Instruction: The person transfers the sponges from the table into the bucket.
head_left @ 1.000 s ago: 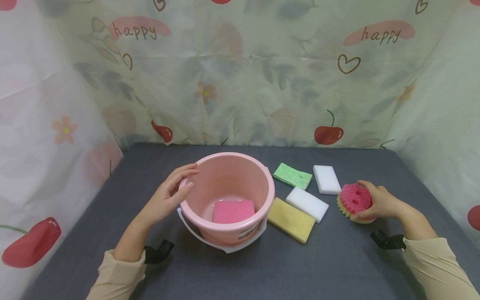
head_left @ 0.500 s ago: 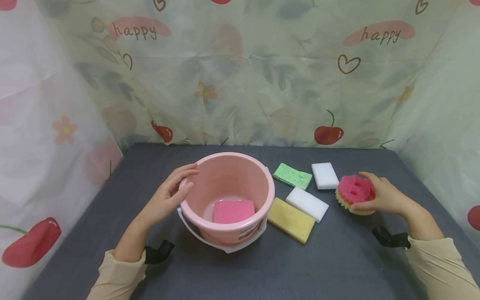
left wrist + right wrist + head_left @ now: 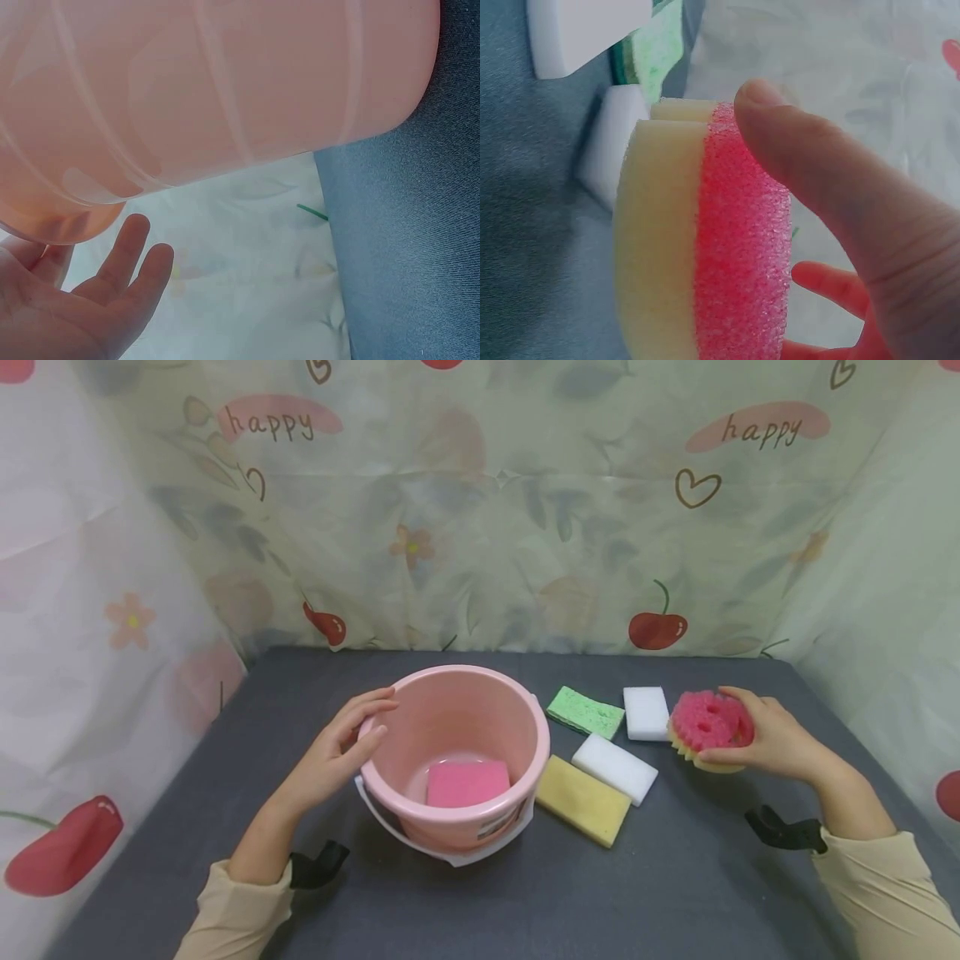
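Beside the bucket's [image 3: 450,702] left rim, the left hand [image 3: 337,747] spreads relaxed; rightward, the right hand [image 3: 785,745] pinches a scalloped sponge [image 3: 701,720].

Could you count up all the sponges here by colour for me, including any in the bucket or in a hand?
Green sponge: 1
White sponges: 2
Yellow sponge: 1
Pink sponge, inside the bucket: 1
Pink-and-pale-yellow sponge, in the right hand: 1
Total in view: 6
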`<state>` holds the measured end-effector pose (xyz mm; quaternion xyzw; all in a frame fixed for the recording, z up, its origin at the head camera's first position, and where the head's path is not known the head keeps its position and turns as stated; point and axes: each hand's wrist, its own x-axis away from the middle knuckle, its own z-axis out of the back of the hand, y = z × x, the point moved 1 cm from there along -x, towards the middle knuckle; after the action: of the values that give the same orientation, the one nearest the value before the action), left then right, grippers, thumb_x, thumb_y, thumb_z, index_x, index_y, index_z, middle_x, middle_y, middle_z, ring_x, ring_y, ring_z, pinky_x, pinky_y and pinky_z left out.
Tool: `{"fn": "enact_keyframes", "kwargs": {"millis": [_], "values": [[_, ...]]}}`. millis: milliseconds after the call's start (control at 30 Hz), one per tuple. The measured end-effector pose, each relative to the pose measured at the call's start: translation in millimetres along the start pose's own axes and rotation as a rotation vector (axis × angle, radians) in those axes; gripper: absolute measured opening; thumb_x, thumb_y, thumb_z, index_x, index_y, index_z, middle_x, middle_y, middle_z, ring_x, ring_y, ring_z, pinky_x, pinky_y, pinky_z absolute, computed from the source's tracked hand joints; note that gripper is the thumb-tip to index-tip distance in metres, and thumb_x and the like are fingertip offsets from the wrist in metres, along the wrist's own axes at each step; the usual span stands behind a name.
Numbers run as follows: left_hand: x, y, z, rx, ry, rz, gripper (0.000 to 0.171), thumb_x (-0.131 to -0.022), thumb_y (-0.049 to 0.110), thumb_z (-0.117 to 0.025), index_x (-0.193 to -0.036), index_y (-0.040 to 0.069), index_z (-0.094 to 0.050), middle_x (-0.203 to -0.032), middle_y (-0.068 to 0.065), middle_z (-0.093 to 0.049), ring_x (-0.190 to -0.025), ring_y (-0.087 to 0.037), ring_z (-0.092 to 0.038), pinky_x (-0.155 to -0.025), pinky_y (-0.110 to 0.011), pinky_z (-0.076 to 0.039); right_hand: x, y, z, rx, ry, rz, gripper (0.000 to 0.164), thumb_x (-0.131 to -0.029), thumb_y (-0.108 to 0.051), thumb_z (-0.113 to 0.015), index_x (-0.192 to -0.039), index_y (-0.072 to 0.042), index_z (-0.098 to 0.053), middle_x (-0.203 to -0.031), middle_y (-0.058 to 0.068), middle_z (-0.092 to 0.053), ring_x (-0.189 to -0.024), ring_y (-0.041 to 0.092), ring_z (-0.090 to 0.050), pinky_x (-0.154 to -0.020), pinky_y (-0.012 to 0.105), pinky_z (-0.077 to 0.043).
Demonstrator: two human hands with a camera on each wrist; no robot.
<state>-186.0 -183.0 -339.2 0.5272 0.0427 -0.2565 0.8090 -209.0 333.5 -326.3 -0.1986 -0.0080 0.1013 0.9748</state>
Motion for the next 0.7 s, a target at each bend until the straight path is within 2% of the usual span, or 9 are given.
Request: {"fn": "enact_keyframes", "kwargs": {"millis": [200,433,700], "values": [[-0.1,0.3,-0.3,0.002,0.001,-0.009,0.036,-0.094,0.009,-0.05,-0.129,0.002,-0.05,-0.146,-0.01,-0.036,-0.125,0.003,-0.035,-0.094,-0.006,-0.037,2,-9,6,-0.02,0.028,-0.001,0.098,-0.067,-0.038,-0.081,-0.137,0.006,-0.027,-0.122,0.03,-0.039,-0.111,0.047,-0.033,-0.07,0.051,-0.052],[0.0,-0.1,-0.1,-0.002,0.002,-0.005,0.036,-0.094,0.01,-0.05,-0.129,0.003,-0.05,-0.146,-0.009,-0.036,-0.126,0.002,-0.035,-0.094,-0.007,-0.037,1,-20,9,-0.025,0.091,0.045,0.096,-0.067,-0.036,-0.081,-0.137,0.005,-0.03,-0.122,0.028,-0.041,-0.111,0.045,-0.034,-0.069,0.049,-0.052],[0.1,0.8,-0.1,-0.003,0.001,0.001,0.037,-0.094,0.01,-0.05,-0.13,0.003,-0.05,-0.147,-0.009,-0.035,-0.127,0.001,-0.035,-0.094,-0.006,-0.037,1,-34,12,-0.037,0.111,0.064,0.094,-0.069,-0.032,-0.081,-0.138,0.004,-0.03,-0.124,0.027,-0.04,-0.112,0.045,-0.034,-0.069,0.051,-0.052]]}}
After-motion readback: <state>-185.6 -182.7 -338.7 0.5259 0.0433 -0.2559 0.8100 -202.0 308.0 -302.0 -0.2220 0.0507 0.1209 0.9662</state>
